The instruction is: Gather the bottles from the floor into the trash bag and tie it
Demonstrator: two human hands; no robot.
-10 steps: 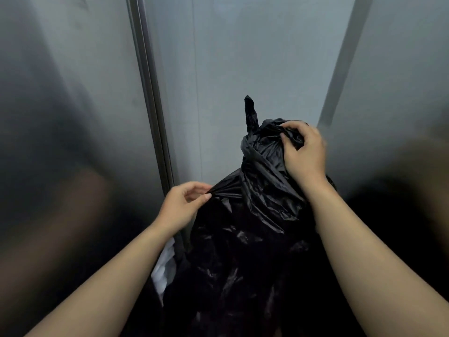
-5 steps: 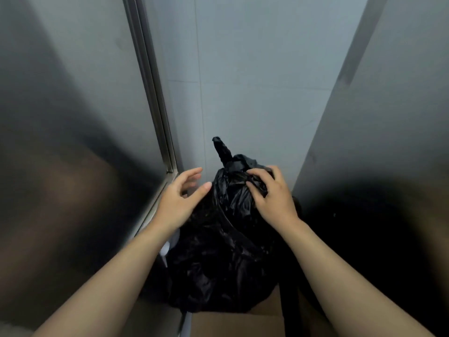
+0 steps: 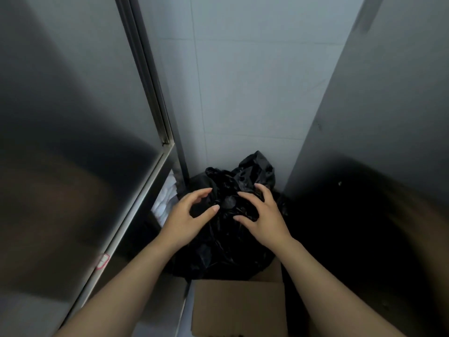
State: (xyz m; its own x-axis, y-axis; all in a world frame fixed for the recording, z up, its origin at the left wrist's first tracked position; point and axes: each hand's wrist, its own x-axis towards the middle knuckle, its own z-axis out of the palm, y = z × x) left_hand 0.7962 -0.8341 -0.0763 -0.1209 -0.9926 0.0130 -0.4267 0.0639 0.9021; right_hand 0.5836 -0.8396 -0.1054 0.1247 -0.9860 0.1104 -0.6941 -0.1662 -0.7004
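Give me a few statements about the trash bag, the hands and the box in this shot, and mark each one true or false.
1. The trash bag is black. True.
2. Both hands are on the top of the bag. True: left hand and right hand rest there with fingers spread.
3. The cardboard box lies beyond the bag, against the wall. False: it is nearer the camera than the bag.
4. Loose bottles lie around the bag. False: none are visible.
5. The right hand holds the bag in the air. False: the bag sits low in the corner.
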